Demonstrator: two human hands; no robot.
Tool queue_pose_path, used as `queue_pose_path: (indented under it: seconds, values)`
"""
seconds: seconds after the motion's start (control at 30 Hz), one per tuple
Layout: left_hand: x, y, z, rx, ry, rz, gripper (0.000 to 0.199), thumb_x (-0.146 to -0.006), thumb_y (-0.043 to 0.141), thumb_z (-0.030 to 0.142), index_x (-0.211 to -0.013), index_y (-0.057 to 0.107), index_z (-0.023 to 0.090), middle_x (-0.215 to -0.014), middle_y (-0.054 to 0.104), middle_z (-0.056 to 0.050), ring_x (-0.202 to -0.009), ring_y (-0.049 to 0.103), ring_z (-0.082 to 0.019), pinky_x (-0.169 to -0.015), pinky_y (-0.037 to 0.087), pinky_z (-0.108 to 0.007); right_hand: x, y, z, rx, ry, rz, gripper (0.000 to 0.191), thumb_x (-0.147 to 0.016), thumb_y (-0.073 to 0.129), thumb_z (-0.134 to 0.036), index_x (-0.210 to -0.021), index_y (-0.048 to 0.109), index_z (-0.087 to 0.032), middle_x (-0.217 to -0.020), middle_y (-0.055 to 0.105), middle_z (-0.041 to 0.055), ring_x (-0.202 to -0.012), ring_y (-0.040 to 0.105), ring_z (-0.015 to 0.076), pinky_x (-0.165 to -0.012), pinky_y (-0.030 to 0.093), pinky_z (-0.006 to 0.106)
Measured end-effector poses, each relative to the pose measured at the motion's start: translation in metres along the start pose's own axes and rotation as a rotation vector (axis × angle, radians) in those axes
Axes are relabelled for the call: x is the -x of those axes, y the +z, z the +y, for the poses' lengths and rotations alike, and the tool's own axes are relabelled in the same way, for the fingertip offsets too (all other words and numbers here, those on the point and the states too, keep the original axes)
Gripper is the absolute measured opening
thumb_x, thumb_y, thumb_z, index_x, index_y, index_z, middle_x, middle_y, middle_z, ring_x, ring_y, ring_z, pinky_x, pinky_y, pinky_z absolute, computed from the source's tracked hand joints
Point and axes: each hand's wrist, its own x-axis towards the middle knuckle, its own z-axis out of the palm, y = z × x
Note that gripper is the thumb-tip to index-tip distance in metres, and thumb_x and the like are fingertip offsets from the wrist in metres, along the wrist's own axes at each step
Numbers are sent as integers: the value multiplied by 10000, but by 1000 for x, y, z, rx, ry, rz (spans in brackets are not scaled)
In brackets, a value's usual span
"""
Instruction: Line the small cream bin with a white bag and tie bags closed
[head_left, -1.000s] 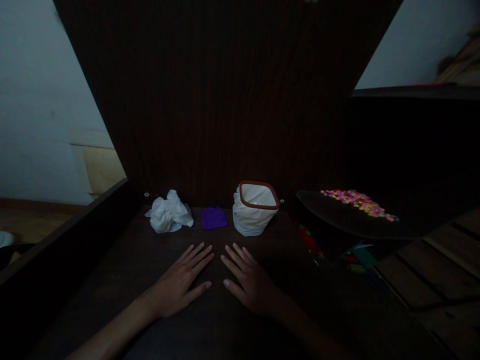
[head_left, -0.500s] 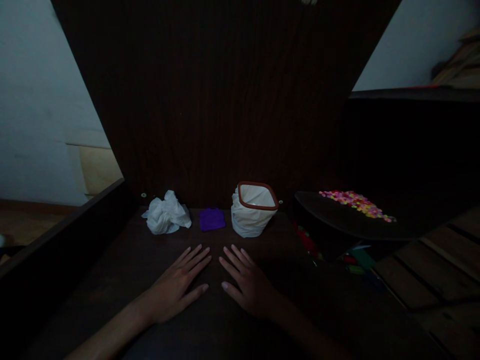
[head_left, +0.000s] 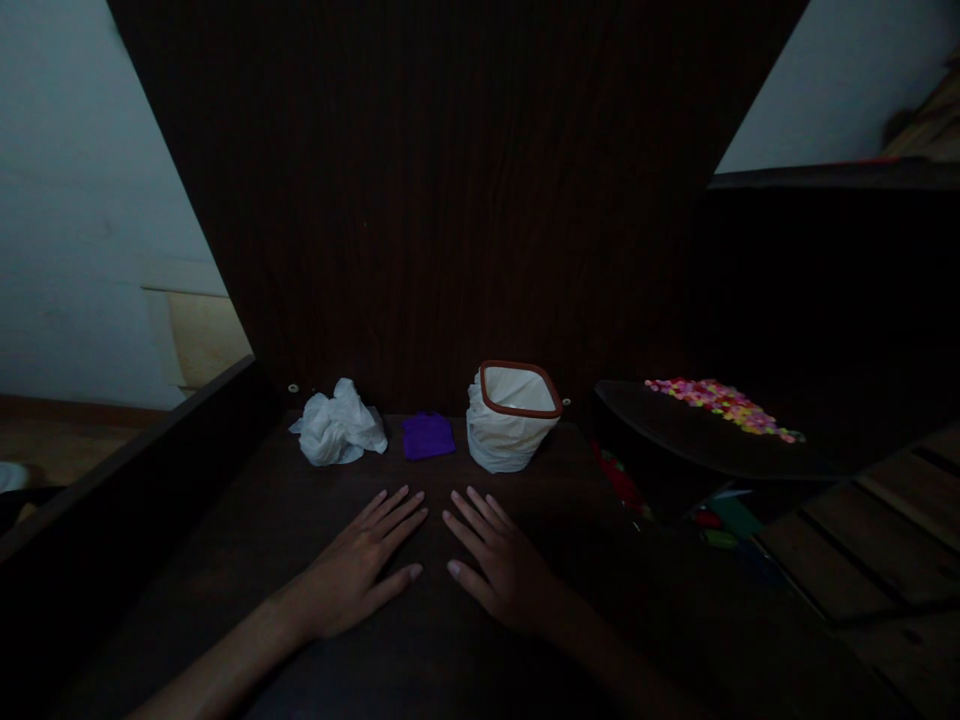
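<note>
My left hand [head_left: 365,567] lies flat on the dark wooden surface [head_left: 420,660], fingers spread and holding nothing. Beside it, my right hand [head_left: 501,568] also rests flat with its fingers apart. Beyond the left hand is a crumpled white plastic bag [head_left: 339,424]. A folded purple cloth [head_left: 428,436] lies between that bag and a small bin [head_left: 517,440], which has a white liner and a reddish-brown square rim. The bin stands upright just beyond my right hand. Neither hand touches any of these things.
A dark upright panel [head_left: 450,200] rises behind the objects. A low side board [head_left: 150,450] runs along the left. On the right, a rounded shelf [head_left: 675,440] carries a strip of small pink and yellow pieces [head_left: 724,405]. Below it are a red item [head_left: 619,480] and a green item [head_left: 720,538].
The whole view has shifted slightly, so everything appears a little farther right. Both hands stay flat in the same place, and the objects have not moved.
</note>
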Motion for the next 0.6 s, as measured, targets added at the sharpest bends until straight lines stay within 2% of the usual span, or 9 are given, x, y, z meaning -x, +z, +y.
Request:
queue_pose_path:
  seconds: [0.13,0.3,0.43,0.6]
  values:
    - [-4,-1,1,-20,-32,-26,592,-1028,473,507,-1542,418,218,-1614,413,-112,-1502,371,-331,-1205,362,-586,-1,0,-1,17,4,-5,580,-1023,495,-389,-1546,425,-148,-1651,300,123,-1546,244,336,-1232,282,593]
    - [-20,-9,5,1,-6,45,559,-1020,513,404,-1537,403,224,-1607,433,-111,-1489,404,-309,-1197,394,-548,0,2,-1,31,-6,33,568,-1025,491,-386,-1533,442,-137,-1640,323,138,-1544,248,336,-1226,294,594]
    - [-51,-28,14,18,44,162,534,-1019,507,368,-1514,411,194,-1602,433,-134,-1499,381,-298,-1214,379,-526,1,4,0,3,1,73,568,-1030,481,-420,-1538,444,-170,-1630,360,119,-1543,262,314,-1243,284,556]
    - [-102,-50,27,58,108,339,480,-1015,505,342,-1461,446,176,-1561,470,-146,-1493,371,-305,-1217,375,-535,0,0,0,-25,15,43,598,-1038,446,-478,-1565,404,-199,-1655,305,117,-1547,253,310,-1255,257,537]
